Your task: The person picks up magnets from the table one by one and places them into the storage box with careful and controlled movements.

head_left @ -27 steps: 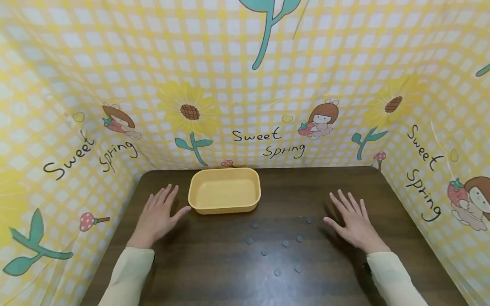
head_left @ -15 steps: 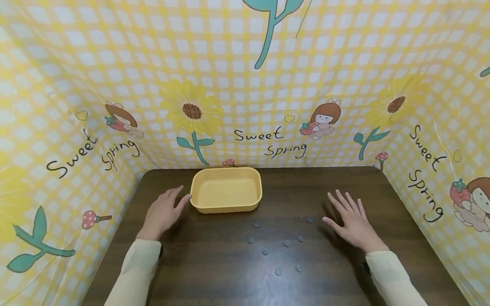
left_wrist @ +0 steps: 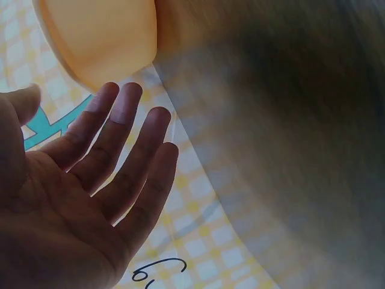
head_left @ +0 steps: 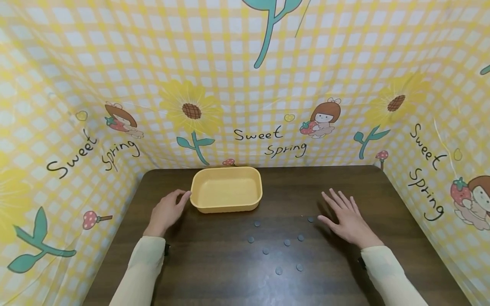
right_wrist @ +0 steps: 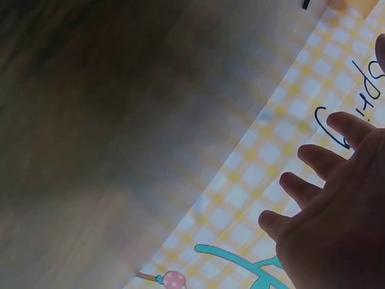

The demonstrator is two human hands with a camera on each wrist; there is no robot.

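My left hand [head_left: 166, 212] is beside the left end of a yellow rectangular tub [head_left: 226, 210], thumb tip close to its rim. Whether the thumb touches it cannot be told. In the left wrist view the fingers [left_wrist: 141, 162] are slightly bent and apart, holding nothing, with the tub [left_wrist: 102, 36] beyond them. My right hand [head_left: 346, 221] is over the right side of the table, fingers spread and holding nothing. Nearest to it is a small dark round disc [head_left: 310, 219]. Several similar discs [head_left: 287, 242] lie scattered in the middle of the table.
The dark brown wooden table [head_left: 214, 272] has rounded far corners. A yellow-and-white checked cloth [head_left: 245, 106], printed with flowers and lettering, hangs behind it and along both sides. The tub stands at the table's far edge, close to the cloth.
My left hand has moved right, toward the tub's end, and its fingers have drawn in. My right hand has shifted slightly left. Tub and discs lie as before.
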